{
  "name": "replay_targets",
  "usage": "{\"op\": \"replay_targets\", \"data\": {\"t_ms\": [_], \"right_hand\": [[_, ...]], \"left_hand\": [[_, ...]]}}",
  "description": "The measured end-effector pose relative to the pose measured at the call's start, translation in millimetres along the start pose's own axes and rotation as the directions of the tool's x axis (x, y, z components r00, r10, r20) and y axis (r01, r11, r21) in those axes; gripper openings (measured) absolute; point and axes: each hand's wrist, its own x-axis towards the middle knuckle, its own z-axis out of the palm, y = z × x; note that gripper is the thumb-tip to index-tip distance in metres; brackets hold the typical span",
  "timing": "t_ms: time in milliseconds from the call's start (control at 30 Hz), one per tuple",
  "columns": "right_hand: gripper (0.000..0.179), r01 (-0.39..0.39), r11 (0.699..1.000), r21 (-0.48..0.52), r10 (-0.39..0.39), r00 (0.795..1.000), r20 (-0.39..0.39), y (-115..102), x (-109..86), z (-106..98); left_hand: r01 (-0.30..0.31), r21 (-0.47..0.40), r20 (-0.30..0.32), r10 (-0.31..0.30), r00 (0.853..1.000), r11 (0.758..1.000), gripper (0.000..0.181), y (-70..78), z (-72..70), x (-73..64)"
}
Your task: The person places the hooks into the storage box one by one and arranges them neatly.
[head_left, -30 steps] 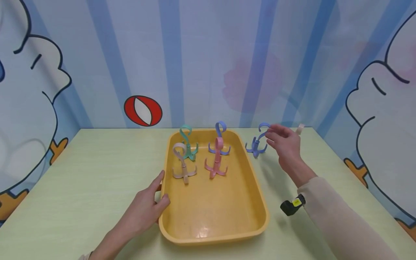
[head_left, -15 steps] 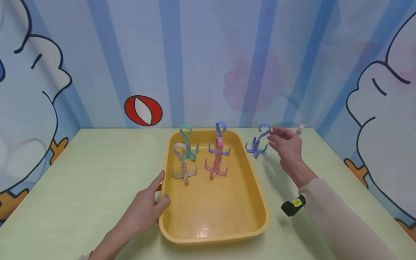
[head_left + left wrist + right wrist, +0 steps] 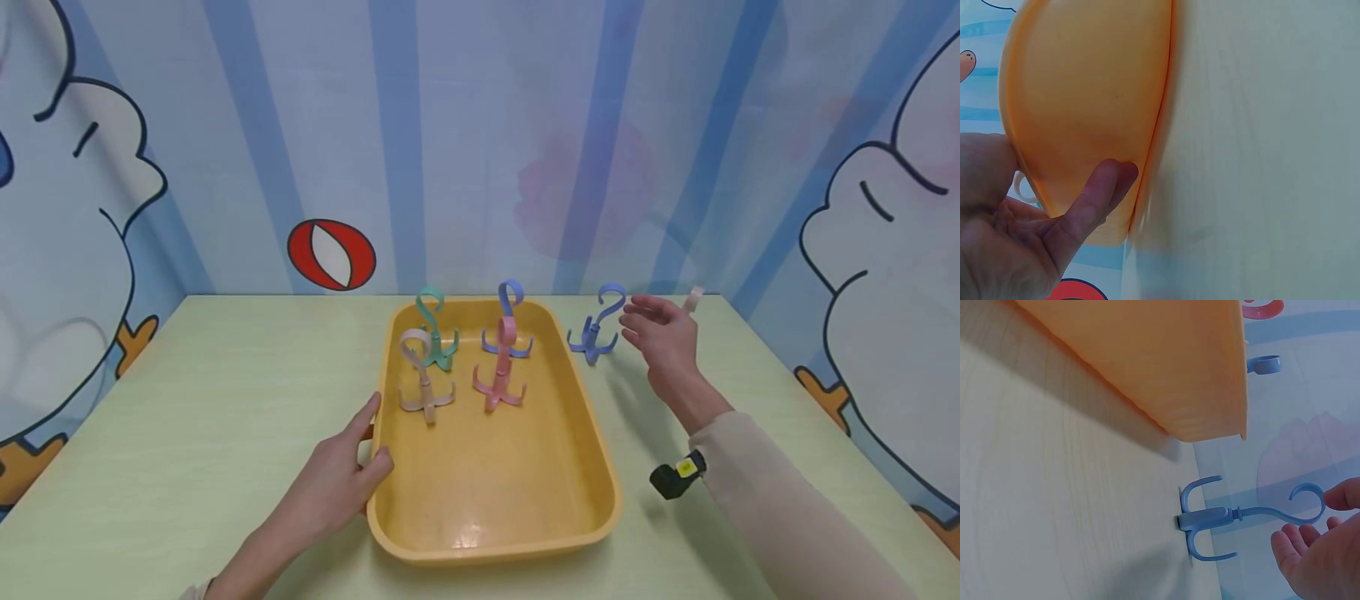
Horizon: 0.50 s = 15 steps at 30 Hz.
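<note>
My left hand grips the left side of a yellow plastic tray. Its thumb comes over the rim, and its fingers lie along the outer wall. To the tray's right, a blue four-pronged swivel hook stands on its prongs on the table. Beside the top curl of that hook, my right hand hovers with thumb and fingers apart and relaxed. In the right wrist view, the thumb overlaps the edge of the curl, while the fingertips are spread below it.
Inside the tray stand a green hook, a beige hook, a pink hook and another blue hook. A pale pink tip shows behind my right hand. A patterned backdrop borders the table.
My right hand has shifted slightly right, off the blue hook's curl, and the hook stays standing where it was. The left hand and the tray have not moved.
</note>
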Motion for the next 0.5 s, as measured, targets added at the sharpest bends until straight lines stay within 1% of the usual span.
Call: {"op": "replay_targets", "data": {"t_ms": [267, 500], "right_hand": [[0.046, -0.005, 1.000, 0.001, 0.005, 1.000, -0.003, 1.8, 2.8, -0.9], [0.049, -0.010, 1.000, -0.016, 0.010, 1.000, 0.003, 3.8, 6.4, -0.4]], "left_hand": [[0.004, 0.000, 0.003, -0.004, 1.000, 1.000, 0.079, 0.1, -0.3, -0.2], [0.002, -0.003, 0.006, -0.002, 1.000, 1.000, 0.079, -0.5, 0.5, 0.4]]}}
